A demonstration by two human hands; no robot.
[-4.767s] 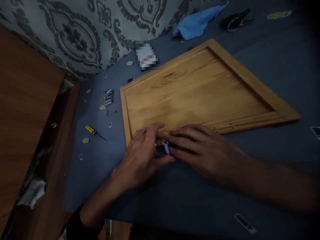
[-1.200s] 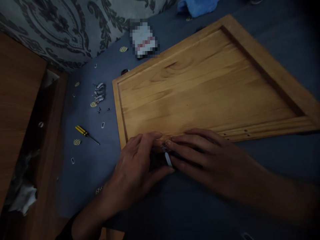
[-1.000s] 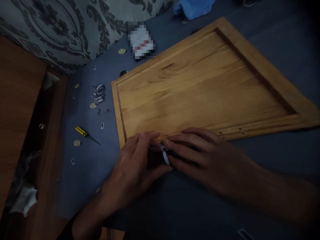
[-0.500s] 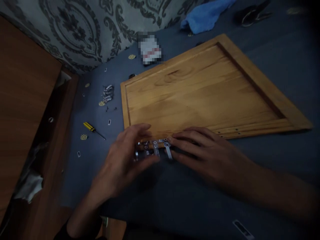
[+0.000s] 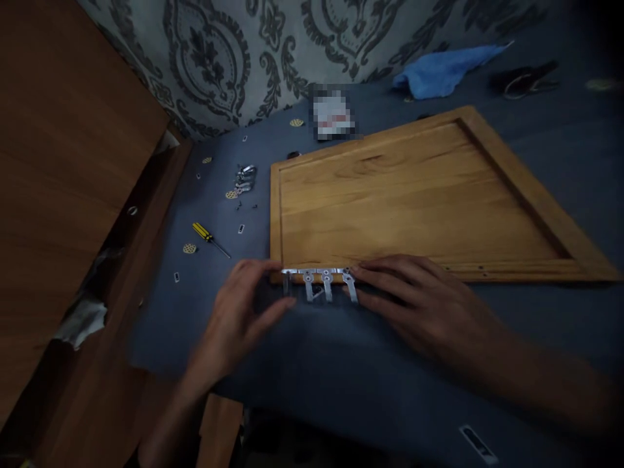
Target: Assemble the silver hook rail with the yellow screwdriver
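Fingers, left hand (image 5: 234, 305): thumb and forefinger parted wide at the left end of the metal row; contact cannot be made out. Fingers, right hand (image 5: 414, 286): bunched at the row's right end, forefinger on the last fitting; whether they grip it cannot be told.
Blue-grey covering (image 5: 302, 351), printed with small motifs; far right lost in shadow.
Wooden panel (image 5: 390, 208), framed, lying flat; near edge partly hidden by the right hand.
Blue cloth (image 5: 439, 70), crumpled, beyond the panel.
Dark object (image 5: 524, 81), blurred, right of the cloth.
Box (image 5: 333, 116), pixelated, markings unreadable.
Metal row (image 5: 327, 277), four fittings side by side along the panel's near left edge; leftmost dim.
Screwdriver (image 5: 209, 238), yellow-handled, left of the panel.
Loose fittings (image 5: 245, 177), heaped, count unclear.
Small dark pieces (image 5: 254, 207), near the heap, too small to identify.
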